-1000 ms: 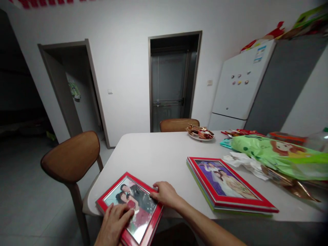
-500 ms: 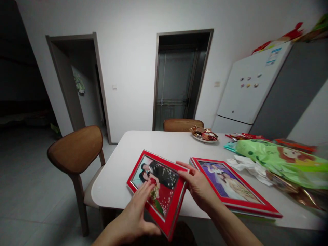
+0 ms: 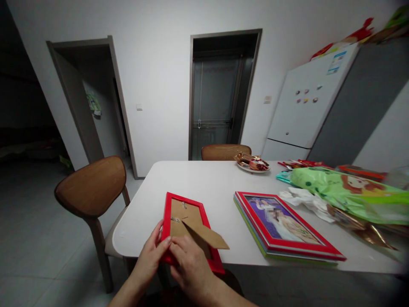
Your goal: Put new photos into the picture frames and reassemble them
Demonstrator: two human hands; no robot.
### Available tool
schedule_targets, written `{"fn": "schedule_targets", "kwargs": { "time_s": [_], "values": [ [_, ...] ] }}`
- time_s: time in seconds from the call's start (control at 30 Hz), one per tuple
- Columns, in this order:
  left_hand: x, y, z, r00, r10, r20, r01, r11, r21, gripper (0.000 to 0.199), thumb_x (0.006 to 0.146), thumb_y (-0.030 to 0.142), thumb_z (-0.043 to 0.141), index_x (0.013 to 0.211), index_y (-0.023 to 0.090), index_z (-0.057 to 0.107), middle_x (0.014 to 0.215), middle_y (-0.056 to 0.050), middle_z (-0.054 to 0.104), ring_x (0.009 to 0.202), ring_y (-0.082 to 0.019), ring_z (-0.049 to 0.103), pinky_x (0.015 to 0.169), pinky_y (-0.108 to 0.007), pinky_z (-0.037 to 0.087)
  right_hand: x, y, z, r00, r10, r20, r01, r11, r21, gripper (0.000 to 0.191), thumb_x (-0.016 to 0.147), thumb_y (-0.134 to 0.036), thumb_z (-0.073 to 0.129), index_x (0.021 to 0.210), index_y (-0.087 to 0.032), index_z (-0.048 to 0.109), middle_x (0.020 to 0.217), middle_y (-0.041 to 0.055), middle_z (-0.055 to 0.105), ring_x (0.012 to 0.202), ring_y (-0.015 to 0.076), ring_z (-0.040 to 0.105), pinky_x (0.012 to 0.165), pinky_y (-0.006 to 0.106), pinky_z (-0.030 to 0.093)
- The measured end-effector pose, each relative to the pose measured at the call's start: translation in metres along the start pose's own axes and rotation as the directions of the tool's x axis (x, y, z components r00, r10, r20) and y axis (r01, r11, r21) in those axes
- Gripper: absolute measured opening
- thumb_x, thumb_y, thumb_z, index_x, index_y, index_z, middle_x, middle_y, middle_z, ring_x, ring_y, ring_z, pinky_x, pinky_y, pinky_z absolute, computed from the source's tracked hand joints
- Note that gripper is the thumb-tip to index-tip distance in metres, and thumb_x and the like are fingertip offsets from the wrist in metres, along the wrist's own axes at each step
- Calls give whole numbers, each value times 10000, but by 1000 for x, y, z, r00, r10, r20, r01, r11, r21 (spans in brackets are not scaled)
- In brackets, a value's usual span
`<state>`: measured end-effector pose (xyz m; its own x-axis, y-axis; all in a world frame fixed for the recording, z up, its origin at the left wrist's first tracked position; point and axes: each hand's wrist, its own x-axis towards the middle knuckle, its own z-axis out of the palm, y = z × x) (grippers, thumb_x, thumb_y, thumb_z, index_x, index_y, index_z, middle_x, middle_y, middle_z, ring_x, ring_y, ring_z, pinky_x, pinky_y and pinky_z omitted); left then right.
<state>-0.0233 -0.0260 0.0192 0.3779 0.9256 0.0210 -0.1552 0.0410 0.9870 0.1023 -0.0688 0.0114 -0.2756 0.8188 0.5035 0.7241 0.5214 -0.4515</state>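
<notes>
A red picture frame (image 3: 204, 212) is held tilted over the table's front edge, its brown backboard facing me. The backboard's easel stand (image 3: 207, 234) sticks out to the right, and two small metal hangers show on the back. My left hand (image 3: 152, 251) grips the frame's left edge, thumb on the near side. Close beside it, my right hand (image 3: 191, 260) has its fingers curled at the frame's lower left part; whether it grips the rim or the stand's base is hidden. Right of the hands, another red picture frame (image 3: 322, 251) with a photo lies face up on a stack.
The white table (image 3: 198, 175) carries a plate of wrapped items (image 3: 254, 164), crumpled tissue (image 3: 306, 202) and a green plastic bag (image 3: 338, 187) at right. Brown chairs stand at left (image 3: 92, 187) and behind (image 3: 225, 151). A fridge (image 3: 303, 102) is at back right.
The held frame has been turned over from its photo side to its brown back. My right hand has moved left, from the frame's right edge to beside my left hand.
</notes>
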Motion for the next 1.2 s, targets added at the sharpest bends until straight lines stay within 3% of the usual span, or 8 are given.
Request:
{"fn": "schedule_targets", "kwargs": {
  "time_s": [0.13,0.27,0.43,0.53,0.63,1.0,1.1,1.2],
  "values": [
    [7,-29,-16,995,75,-61,-46,922,385,569,756,392,423,1238,121,290,1294,-86,340,1194,-185,282,1002,-324,213,-9,1,18,995,10,104,-7,999,-33,402,642,-121,492,1037,-196,509,1039,69,541,916,201,461,813,358,365],
    [4,-39,-21,993,87,-79,-26,821,570,558,766,372,391,1247,114,278,1286,-91,351,1179,-189,313,984,-331,241,-6,2,-3,993,-11,115,2,997,79,292,692,-160,463,965,-218,550,1010,34,550,915,158,476,808,288,376],
    [7,-36,-13,987,142,-76,-55,741,669,563,706,275,455,1223,93,324,1273,-108,367,1174,-201,321,994,-349,219,6,54,-46,948,317,-19,-317,938,-137,272,686,-137,448,914,-161,594,1026,90,547,957,176,469,857,292,337],
    [17,-42,-9,977,205,-66,-96,689,718,588,661,209,479,1211,55,338,1279,-135,350,1180,-205,306,1002,-346,214,7,88,-48,913,397,94,-360,892,-274,221,670,-131,448,796,-147,629,893,87,580,882,170,497,803,255,349],
    [25,-51,-11,967,248,-54,-122,640,758,571,654,153,449,1203,33,348,1282,-150,339,1186,-207,296,1005,-349,217,7,101,-37,903,421,85,-374,868,-326,217,685,-139,428,761,-152,631,850,75,567,824,150,504,737,222,356],
    [25,-48,-14,963,267,-44,-146,650,746,560,631,110,442,1188,81,388,1254,-111,394,1161,-184,344,1000,-324,241,17,100,-25,868,496,26,-424,766,-483,251,767,-198,371,870,-178,599,864,86,544,751,168,507,642,255,333],
    [24,-50,-13,960,275,-51,-148,654,742,555,635,112,438,1186,78,387,1257,-115,389,1162,-183,341,997,-328,245,21,88,-22,900,435,-35,-398,785,-476,291,764,-228,399,1012,-192,547,933,93,538,855,198,475,702,280,320],
    [23,-52,-12,958,283,-40,-155,632,760,547,643,123,438,1185,71,385,1255,-120,389,1158,-183,346,994,-330,252,32,72,-8,953,300,28,-270,890,-367,276,776,-258,400,991,-199,565,972,78,541,904,183,455,765,269,303]
  ]
}}
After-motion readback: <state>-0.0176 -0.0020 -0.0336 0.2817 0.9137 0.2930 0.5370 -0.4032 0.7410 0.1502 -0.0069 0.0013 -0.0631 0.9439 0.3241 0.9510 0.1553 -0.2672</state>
